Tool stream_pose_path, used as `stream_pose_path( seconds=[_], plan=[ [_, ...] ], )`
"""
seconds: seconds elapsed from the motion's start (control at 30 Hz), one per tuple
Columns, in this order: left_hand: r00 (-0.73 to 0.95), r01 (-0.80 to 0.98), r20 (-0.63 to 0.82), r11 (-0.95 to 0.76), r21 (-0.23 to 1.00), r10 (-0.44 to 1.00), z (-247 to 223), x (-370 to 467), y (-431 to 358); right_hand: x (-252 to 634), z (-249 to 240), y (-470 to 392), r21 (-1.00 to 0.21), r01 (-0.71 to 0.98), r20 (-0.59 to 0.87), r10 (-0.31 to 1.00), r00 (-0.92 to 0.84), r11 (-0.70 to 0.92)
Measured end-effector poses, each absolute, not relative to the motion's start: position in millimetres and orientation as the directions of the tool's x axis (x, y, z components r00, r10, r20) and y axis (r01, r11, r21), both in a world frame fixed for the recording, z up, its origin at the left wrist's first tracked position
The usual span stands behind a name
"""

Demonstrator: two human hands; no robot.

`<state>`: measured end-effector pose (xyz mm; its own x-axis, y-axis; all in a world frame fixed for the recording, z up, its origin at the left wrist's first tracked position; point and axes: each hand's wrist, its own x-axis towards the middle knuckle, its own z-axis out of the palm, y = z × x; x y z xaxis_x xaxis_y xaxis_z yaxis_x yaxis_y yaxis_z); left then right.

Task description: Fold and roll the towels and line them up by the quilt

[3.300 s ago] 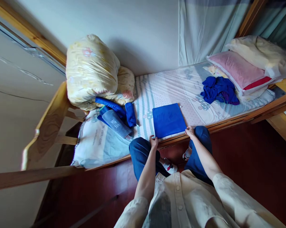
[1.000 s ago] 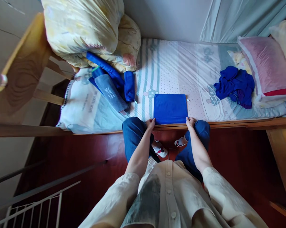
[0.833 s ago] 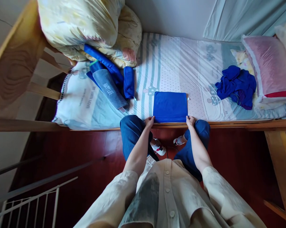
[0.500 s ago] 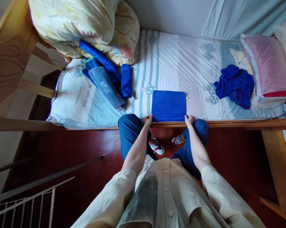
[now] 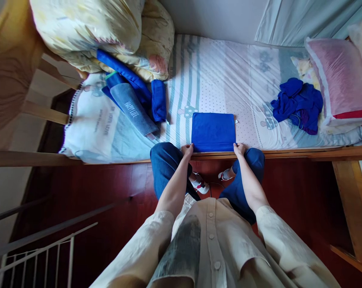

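Note:
A blue cloth (image 5: 213, 130), folded into a flat rectangle, lies on the bed's front edge between my knees. My left hand (image 5: 187, 150) pinches its near left corner, and my right hand (image 5: 239, 149) pinches the near right corner. A small white tag sticks out from the cloth's right side. Off to the left rest a grey-blue towel (image 5: 134, 110) lettered "HAPPY LIFE" and a narrow folded blue cloth (image 5: 159, 100). A crumpled blue cloth (image 5: 298, 105) is heaped on the right side of the bed.
A yellow quilt (image 5: 87, 28) is piled at the back left, and a pink pillow (image 5: 338, 80) sits at the right. The patterned sheet (image 5: 226, 76) covers the mattress. A wooden rail (image 5: 304, 153) runs along the bed's front. White metal bars (image 5: 45, 256) stand at lower left.
The view has shifted slightly. Both hands keep hold of the near corners, and the folded cloth lies practically as before.

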<state>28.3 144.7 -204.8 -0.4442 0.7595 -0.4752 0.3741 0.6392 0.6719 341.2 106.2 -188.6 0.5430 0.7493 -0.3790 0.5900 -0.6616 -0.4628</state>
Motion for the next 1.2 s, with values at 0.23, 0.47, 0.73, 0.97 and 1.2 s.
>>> stream_pose_path(
  seconds=[0.23, 0.47, 0.73, 0.97, 1.2],
  plan=[
    [-0.429, 0.394, -0.397, 0.564, 0.726, 0.811, -189.1, 24.6, 142.4, 342.2, -165.6, 105.5, -0.413, 0.653, -0.343, 0.773, 0.534, -0.635],
    [-0.077, 0.593, 0.038, 0.015, 0.805, 0.996, -174.6, 12.0, 131.4, 355.4, -152.9, 78.2, -0.506, 0.836, -0.01, 0.97, 0.241, -0.213],
    [0.316, 0.743, -0.165, -0.135, 0.656, 0.934, -185.7, 22.1, 121.0, 342.5, -149.5, 66.9, -0.419, 0.908, -0.08, 0.996, -0.032, -0.005],
    [0.29, 0.777, -0.169, -0.129, 0.616, 0.942, -201.9, 22.0, 121.5, 341.9, -155.2, 70.8, -0.343, 0.938, -0.187, 0.982, -0.009, -0.056],
    [0.298, 0.777, -0.119, -0.168, 0.607, 0.947, -203.9, 17.4, 123.8, 334.1, -153.6, 78.8, -0.316, 0.943, -0.171, 0.984, 0.055, -0.108]
  ],
)
